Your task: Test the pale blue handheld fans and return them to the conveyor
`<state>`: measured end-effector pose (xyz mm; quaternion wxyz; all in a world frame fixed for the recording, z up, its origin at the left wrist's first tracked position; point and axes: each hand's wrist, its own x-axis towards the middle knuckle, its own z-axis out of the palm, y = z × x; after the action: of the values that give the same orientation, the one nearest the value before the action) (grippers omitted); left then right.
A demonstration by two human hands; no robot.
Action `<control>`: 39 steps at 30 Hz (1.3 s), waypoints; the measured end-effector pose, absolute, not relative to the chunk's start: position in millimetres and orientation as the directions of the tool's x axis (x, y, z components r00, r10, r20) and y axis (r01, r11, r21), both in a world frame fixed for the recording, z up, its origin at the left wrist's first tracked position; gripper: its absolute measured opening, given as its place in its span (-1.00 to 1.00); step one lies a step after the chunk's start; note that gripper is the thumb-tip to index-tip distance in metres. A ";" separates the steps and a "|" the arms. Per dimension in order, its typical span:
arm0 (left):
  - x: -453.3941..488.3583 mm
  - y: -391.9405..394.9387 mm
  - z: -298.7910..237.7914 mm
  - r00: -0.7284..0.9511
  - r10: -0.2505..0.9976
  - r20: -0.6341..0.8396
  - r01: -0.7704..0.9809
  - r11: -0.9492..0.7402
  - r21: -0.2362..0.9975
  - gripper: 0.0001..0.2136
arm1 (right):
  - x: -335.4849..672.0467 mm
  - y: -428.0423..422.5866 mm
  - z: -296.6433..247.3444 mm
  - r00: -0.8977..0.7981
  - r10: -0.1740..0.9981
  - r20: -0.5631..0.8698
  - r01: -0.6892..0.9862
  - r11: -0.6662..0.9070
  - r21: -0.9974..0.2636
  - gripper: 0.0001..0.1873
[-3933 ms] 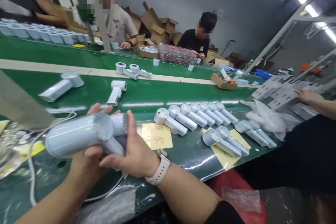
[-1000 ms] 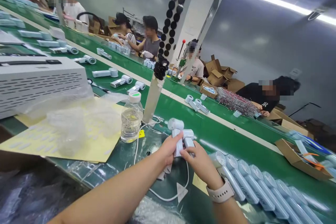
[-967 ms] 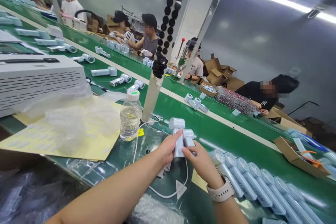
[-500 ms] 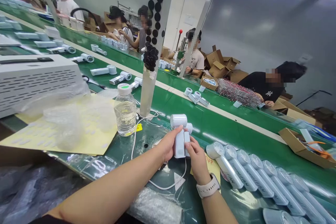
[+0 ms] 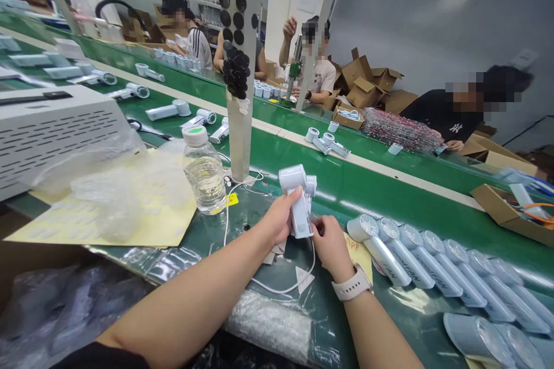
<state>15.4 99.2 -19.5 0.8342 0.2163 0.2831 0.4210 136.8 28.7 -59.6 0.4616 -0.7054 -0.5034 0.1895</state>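
Note:
My left hand [image 5: 277, 220] is wrapped round the handles of two pale blue handheld fans [image 5: 298, 199], held upright side by side with their heads up. My right hand [image 5: 329, 245], with a white watch on its wrist, is pinched at the bottom of the fans' handles, where a white cable [image 5: 285, 288] loops over the bench. What its fingertips grip is hidden behind the handles. A row of several more pale blue fans [image 5: 415, 259] lies just right of my hands on a yellow note [image 5: 361, 253].
A water bottle [image 5: 202, 172] stands left of an upright post [image 5: 239, 127]. Crumpled plastic bags [image 5: 108, 190] lie on yellow sheets beside a white perforated box [image 5: 47, 132]. Fans ride the green conveyor [image 5: 389, 184]. Several people work across the belt, by cardboard boxes [image 5: 506, 213].
My hands have carried the two fans from low at the left to upright over the bench by the cable. The right hand has slid down to the handle bottoms. My view has swung left.

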 end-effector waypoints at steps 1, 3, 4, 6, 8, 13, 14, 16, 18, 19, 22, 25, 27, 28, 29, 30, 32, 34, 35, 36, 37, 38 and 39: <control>13.9 100.7 -17.7 0.477 0.835 -0.273 -0.589 0.535 0.606 -0.77 | 134.5 29.0 -58.8 0.404 0.894 0.194 0.553 -0.070 -0.830 -0.82; 9.8 104.2 -14.2 0.472 0.846 -0.248 -0.599 0.514 0.614 -0.77 | 130.0 29.1 -56.5 0.372 0.911 0.179 0.569 -0.071 -0.819 -0.80; 7.5 106.0 -12.9 0.473 0.850 -0.233 -0.608 0.506 0.612 -0.76 | 128.7 28.3 -54.9 0.353 0.921 0.165 0.568 -0.071 -0.820 -0.79; 2.8 109.7 -11.6 0.491 0.847 -0.202 -0.622 0.504 0.600 -0.67 | 129.0 24.4 -50.9 0.303 0.946 0.118 0.546 -0.071 -0.834 -0.80; -0.9 112.9 -12.4 0.519 0.836 -0.178 -0.624 0.513 0.590 -0.55 | 132.3 17.6 -45.9 0.231 0.972 0.053 0.506 -0.073 -0.860 -0.87; -3.0 118.2 -18.4 0.520 0.850 -0.082 -0.642 0.452 0.620 -0.36 | 135.4 3.6 -34.4 -0.072 0.981 -0.178 0.169 -0.164 -0.972 -0.69; -2.6 118.6 -19.3 0.509 0.859 -0.050 -0.656 0.425 0.624 -0.35 | 133.0 3.0 -33.3 -0.101 0.974 -0.204 0.100 -0.194 -0.976 -0.64; -1.9 118.8 -19.9 0.489 0.872 0.000 -0.682 0.383 0.623 -0.34 | 125.1 3.0 -32.4 -0.078 0.977 -0.196 0.022 -0.195 -0.981 -0.59; -1.6 118.3 -19.0 0.495 0.869 0.022 -0.688 0.375 0.621 -0.33 | 115.1 3.2 -32.9 -0.015 0.992 -0.126 -0.028 -0.126 -0.992 -0.55; -1.4 117.8 -18.0 0.505 0.862 0.029 -0.685 0.380 0.621 -0.33 | 110.0 2.9 -33.4 0.017 0.996 -0.085 -0.050 -0.084 -0.995 -0.53; -0.7 115.9 -14.8 0.516 0.855 0.044 -0.689 0.384 0.615 -0.32 | 96.9 0.1 -35.8 0.112 0.994 -0.009 -0.087 0.001 -0.996 -0.48; 0.8 113.4 -13.3 0.479 0.877 0.039 -0.706 0.358 0.612 -0.32 | 85.8 -3.8 -39.1 0.190 0.982 0.005 -0.108 0.026 -0.994 -0.45; 1.7 111.7 -13.8 0.459 0.888 0.026 -0.699 0.343 0.628 -0.31 | 79.3 -5.7 -41.4 0.219 0.976 -0.007 -0.129 0.022 -0.991 -0.44; 2.1 110.9 -14.2 0.455 0.890 0.020 -0.693 0.340 0.636 -0.31 | 76.9 -6.4 -42.5 0.224 0.974 -0.014 -0.133 0.017 -0.991 -0.43; 2.3 110.3 -14.8 0.455 0.890 0.016 -0.686 0.339 0.643 -0.31 | 75.3 -6.7 -43.3 0.223 0.975 -0.018 -0.131 0.011 -0.991 -0.43; 2.4 109.8 -15.3 0.458 0.889 0.014 -0.679 0.340 0.650 -0.31 | 74.8 -6.7 -43.9 0.216 0.976 -0.021 -0.119 0.005 -0.993 -0.44; 2.4 109.2 -16.0 0.463 0.886 0.008 -0.667 0.342 0.662 -0.32 | 76.8 -5.9 -43.9 0.199 0.980 -0.019 -0.078 -0.004 -0.997 -0.45; 2.2 109.2 -16.2 0.467 0.884 -0.015 -0.655 0.357 0.665 -0.33 | 81.7 -4.4 -42.4 0.184 0.983 -0.008 -0.029 -0.002 -1.000 -0.46; 2.1 109.2 -16.0 0.468 0.883 -0.031 -0.653 0.370 0.661 -0.34 | 84.5 -3.5 -41.4 0.180 0.984 0.002 -0.003 0.003 -1.000 -0.46; 2.0 109.2 -15.6 0.469 0.882 -0.048 -0.654 0.383 0.653 -0.34 | 87.1 -2.8 -40.3 0.176 0.984 0.013 0.023 0.009 -1.000 -0.46; 2.0 109.1 -15.1 0.470 0.881 -0.062 -0.655 0.395 0.644 -0.34 | 89.4 -2.3 -39.3 0.171 0.985 0.022 0.046 0.014 -0.999 -0.47; 2.0 109.0 -14.4 0.471 0.879 -0.072 -0.656 0.404 0.637 -0.34 | 91.3 -1.9 -38.5 0.165 0.986 0.027 0.067 0.016 -0.998 -0.47; 2.1 108.7 -13.7 0.470 0.879 -0.078 -0.657 0.408 0.634 -0.34 | 92.9 -1.8 -38.1 0.159 0.987 0.027 0.082 0.014 -0.996 -0.48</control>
<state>2.1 108.7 -13.7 0.8137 0.2705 0.2050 0.4720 92.9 -1.8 -38.1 0.5230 -0.5530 -0.4834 0.4324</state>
